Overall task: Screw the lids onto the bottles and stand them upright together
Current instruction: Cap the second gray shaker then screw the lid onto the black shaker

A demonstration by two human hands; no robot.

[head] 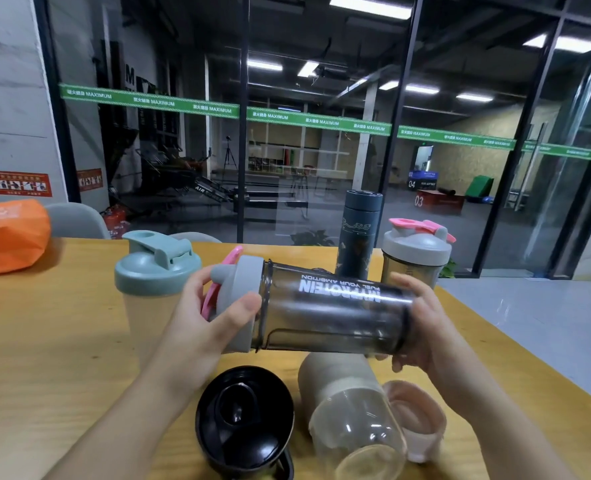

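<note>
I hold a dark smoky shaker bottle (332, 313) sideways above the table. My left hand (207, 313) grips its grey lid (240, 306), which has a pink flip cap, and my right hand (422, 320) grips the bottle's base. A teal-lidded beige bottle (152, 282) stands upright at the left. At the back right stand a dark blue flask (358, 233) and a grey-lidded bottle with a pink cap (417, 251). A black-lidded bottle (245, 420) stands below my hands. A clear open bottle (352, 420) lies on its side beside a pink lid (418, 420).
The wooden table (62, 341) ends at the right, with grey floor beyond. An orange bag (6, 233) lies at the far left corner, with a grey chair back (75, 220) behind it. A glass wall runs behind the table.
</note>
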